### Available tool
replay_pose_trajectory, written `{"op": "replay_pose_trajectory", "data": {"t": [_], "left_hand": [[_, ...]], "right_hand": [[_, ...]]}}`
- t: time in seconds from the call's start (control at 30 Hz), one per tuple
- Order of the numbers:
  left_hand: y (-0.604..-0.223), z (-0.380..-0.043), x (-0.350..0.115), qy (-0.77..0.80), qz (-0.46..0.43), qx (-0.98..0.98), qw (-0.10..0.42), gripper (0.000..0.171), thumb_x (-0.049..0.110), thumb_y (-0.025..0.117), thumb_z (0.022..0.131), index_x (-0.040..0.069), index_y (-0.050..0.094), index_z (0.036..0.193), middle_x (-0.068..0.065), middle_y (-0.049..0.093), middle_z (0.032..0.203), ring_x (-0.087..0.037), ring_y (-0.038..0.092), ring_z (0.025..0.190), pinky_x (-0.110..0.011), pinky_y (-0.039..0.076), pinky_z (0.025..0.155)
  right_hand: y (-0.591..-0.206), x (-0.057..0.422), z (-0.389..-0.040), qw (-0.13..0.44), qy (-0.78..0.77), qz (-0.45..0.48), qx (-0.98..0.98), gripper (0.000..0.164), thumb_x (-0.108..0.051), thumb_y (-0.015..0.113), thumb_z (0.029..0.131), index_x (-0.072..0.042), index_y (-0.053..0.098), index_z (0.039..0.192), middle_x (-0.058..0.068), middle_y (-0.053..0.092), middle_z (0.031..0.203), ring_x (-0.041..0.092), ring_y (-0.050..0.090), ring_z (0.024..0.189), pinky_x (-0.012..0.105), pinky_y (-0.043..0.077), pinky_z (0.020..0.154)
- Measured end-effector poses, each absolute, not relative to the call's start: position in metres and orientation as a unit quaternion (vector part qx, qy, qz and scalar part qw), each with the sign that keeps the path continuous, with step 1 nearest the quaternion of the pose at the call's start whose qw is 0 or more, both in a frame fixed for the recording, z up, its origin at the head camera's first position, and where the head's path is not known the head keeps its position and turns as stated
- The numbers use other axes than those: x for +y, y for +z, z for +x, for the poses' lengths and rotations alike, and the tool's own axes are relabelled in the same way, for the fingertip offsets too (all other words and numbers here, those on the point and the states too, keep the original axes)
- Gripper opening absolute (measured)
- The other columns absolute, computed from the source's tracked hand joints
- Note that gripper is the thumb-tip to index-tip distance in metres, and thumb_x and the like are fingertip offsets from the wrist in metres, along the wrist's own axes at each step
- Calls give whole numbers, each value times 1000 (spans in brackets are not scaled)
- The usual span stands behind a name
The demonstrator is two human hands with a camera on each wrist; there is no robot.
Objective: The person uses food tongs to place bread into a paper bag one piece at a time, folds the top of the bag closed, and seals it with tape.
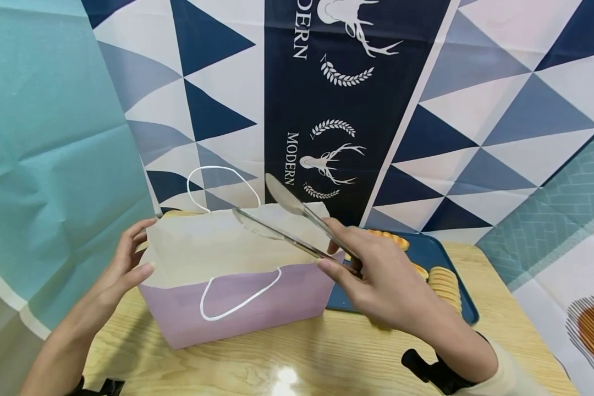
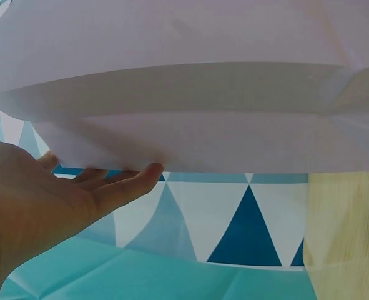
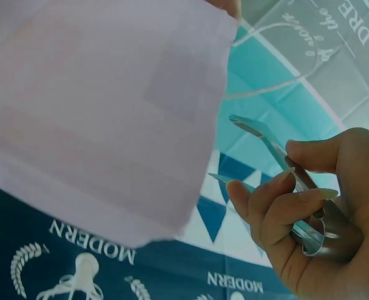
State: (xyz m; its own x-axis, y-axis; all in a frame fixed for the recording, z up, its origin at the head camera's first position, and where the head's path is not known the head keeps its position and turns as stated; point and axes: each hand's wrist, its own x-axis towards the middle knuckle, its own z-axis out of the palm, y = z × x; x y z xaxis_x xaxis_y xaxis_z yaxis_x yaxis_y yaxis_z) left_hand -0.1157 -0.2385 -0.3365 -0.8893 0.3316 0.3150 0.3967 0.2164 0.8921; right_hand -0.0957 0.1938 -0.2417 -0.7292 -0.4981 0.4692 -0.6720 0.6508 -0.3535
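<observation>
A lilac paper bag (image 1: 242, 308) with white cord handles stands on the table, its mouth open. My left hand (image 1: 111, 278) is at the bag's left end, thumb and fingers spread along the rim; in the left wrist view the fingertips meet the bag's side (image 2: 246, 140). Metal tongs (image 1: 288, 199) are in my right hand (image 1: 393, 278), thumb on one side and fingers on the other. Their two tips point left over the bag's mouth, standing apart with nothing between them. The right wrist view also shows the tongs (image 3: 250, 129) beside the bag. What lies inside the bag is hidden.
Behind my right hand, a dark blue tray (image 1: 440, 253) holds several pieces of bread, among them a ridged roll (image 1: 444, 286). Something yellowish (image 1: 178, 213) shows behind the bag's back left corner. A patterned cloth (image 1: 218, 104) hangs behind the wooden table (image 1: 237, 366).
</observation>
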Motion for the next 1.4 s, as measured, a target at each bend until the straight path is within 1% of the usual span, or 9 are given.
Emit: {"op": "replay_pose_trajectory", "data": {"t": [0.17, 0.3, 0.4, 0.5, 0.67, 0.9, 1.0, 1.13, 1.4], "left_hand": [[-338, -116, -239, -583, -239, -776, 28, 71, 11, 41, 107, 29, 12, 169, -5, 19, 163, -22, 33, 143, -21, 39, 97], [-337, -116, -239, -580, -240, -778, 29, 71, 11, 41, 107, 28, 12, 169, -5, 19, 162, -23, 33, 143, -22, 39, 96], [-337, -117, -239, -578, -240, -780, 30, 71, 11, 41, 107, 29, 12, 169, -5, 20, 162, -23, 33, 142, -22, 39, 96], [-336, -117, -239, -579, -240, -779, 31, 71, 10, 42, 107, 28, 12, 169, -5, 20, 162, -22, 34, 143, -21, 39, 96], [-337, -118, -239, -581, -241, -776, 31, 71, 10, 42, 106, 26, 12, 169, -6, 20, 162, -22, 34, 143, -21, 39, 96], [-338, -118, -240, -585, -245, -772, 28, 71, 8, 41, 106, 26, 13, 169, -6, 20, 162, -23, 31, 144, -20, 38, 97], [-338, -117, -241, -587, -245, -771, 28, 71, 8, 41, 106, 26, 14, 169, -6, 20, 162, -23, 31, 145, -20, 38, 97], [-338, -118, -241, -587, -244, -772, 26, 71, 8, 41, 106, 26, 13, 169, -6, 19, 162, -23, 31, 145, -20, 38, 97], [-340, -119, -241, -589, -247, -769, 29, 71, 6, 41, 106, 26, 14, 169, -6, 20, 160, -24, 33, 143, -21, 38, 97]], "right_hand": [[-237, 209, -92, 200, 242, 312, -897, 54, -20, 74, 102, -19, 57, 153, -13, 64, 96, -2, 46, 59, 24, 42, 53], [-234, 223, -89, 205, 242, 290, -903, 55, -19, 74, 102, -21, 57, 154, -15, 63, 95, 0, 44, 55, 24, 39, 50], [-232, 233, -87, 208, 243, 271, -908, 55, -18, 74, 102, -22, 57, 154, -14, 64, 96, 2, 43, 53, 23, 38, 49], [-230, 243, -86, 217, 244, 261, -908, 56, -17, 74, 102, -20, 56, 155, -10, 67, 99, 4, 42, 54, 23, 37, 50], [-230, 258, -83, 236, 226, 235, -916, 55, -19, 73, 102, -19, 57, 154, -8, 68, 101, 5, 41, 55, 23, 34, 52], [-237, 281, -81, 238, 198, 182, -933, 56, -26, 73, 103, -22, 56, 156, -4, 71, 97, 7, 33, 53, 30, 28, 49], [-242, 294, -81, 229, 192, 159, -941, 58, -29, 72, 103, -18, 55, 157, -2, 65, 83, 8, 30, 53, 32, 25, 49], [-250, 310, -82, 216, 187, 138, -948, 59, -30, 71, 103, -10, 53, 156, -2, 44, 70, 9, 31, 55, 32, 24, 51], [-270, 337, -78, 199, 183, 135, -953, 58, -26, 75, 101, -11, 57, 154, -5, 42, 66, 6, 32, 52, 30, 25, 49]]}}
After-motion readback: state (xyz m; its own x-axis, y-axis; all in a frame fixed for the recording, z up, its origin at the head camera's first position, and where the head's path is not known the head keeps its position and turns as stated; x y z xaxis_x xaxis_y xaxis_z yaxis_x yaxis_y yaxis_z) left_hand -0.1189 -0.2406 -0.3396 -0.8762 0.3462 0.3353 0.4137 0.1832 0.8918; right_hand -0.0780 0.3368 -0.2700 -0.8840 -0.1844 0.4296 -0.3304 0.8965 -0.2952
